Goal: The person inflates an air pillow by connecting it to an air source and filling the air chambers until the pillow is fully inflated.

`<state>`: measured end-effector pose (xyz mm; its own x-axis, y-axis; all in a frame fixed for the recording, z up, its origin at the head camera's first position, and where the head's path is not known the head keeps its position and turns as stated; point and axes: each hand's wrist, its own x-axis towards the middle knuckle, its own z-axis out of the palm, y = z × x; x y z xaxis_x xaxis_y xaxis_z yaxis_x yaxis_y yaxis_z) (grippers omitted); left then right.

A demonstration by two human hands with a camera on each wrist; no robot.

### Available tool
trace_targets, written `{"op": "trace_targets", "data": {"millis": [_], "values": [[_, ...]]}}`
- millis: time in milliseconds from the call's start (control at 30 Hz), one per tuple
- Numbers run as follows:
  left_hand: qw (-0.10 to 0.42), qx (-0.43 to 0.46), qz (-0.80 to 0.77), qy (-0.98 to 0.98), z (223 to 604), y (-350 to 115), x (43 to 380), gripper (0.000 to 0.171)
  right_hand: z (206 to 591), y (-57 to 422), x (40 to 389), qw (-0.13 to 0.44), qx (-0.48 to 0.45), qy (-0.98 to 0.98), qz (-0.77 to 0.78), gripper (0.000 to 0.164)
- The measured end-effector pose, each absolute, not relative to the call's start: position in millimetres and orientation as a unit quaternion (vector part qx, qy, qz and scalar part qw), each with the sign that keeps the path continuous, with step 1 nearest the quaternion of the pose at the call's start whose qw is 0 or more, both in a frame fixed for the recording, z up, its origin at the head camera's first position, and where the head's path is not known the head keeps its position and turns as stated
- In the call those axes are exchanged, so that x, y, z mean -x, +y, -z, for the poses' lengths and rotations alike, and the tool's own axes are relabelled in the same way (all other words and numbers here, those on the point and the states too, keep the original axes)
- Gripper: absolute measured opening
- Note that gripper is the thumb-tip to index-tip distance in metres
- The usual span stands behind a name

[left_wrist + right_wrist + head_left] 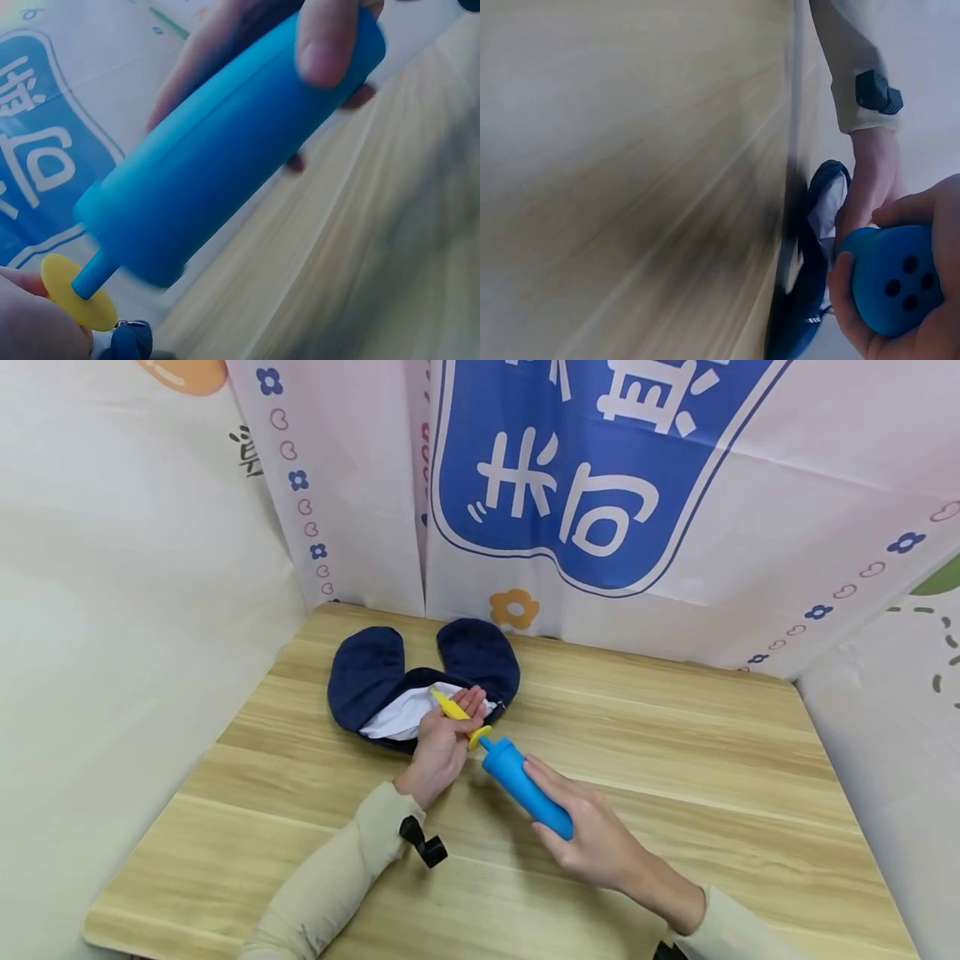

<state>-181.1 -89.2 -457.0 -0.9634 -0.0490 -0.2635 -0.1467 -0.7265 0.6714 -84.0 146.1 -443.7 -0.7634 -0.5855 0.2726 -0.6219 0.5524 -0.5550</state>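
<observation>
A hand pump has a blue barrel (517, 777) and a yellow nozzle (450, 706) with a round flange. My left hand (442, 747) holds the nozzle end, palm turned up, over the opening of a navy U-shaped neck pillow (366, 672). White inner material (393, 717) shows in that opening; whether the nozzle tip touches it is hard to tell. With fingers wrapped round the barrel, my right hand (596, 835) grips the pump. A blue stem joins barrel and flange (79, 296) in the left wrist view. Several holes mark the barrel's end cap (892, 300) in the right wrist view.
The wooden table (675, 743) extends to the right of the pillow and towards me. A white printed curtain (750, 527) with a blue sign hangs behind its far edge. Pale fabric walls (135, 568) stand at both sides. Each sleeve carries a black camera mount (423, 842).
</observation>
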Motion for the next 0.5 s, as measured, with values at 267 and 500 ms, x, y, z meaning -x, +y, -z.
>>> {"op": "trace_targets", "data": {"millis": [267, 500], "values": [[0.026, 0.160, -0.923, 0.349, 459, -100, 190, 0.069, 430, 182, 61, 0.028, -0.344, -0.898, -0.272, 0.083], [0.020, 0.196, -0.921, 0.335, 461, -92, 192, 0.057, 411, 207, 41, 0.044, -0.345, -0.902, -0.256, 0.086]]}}
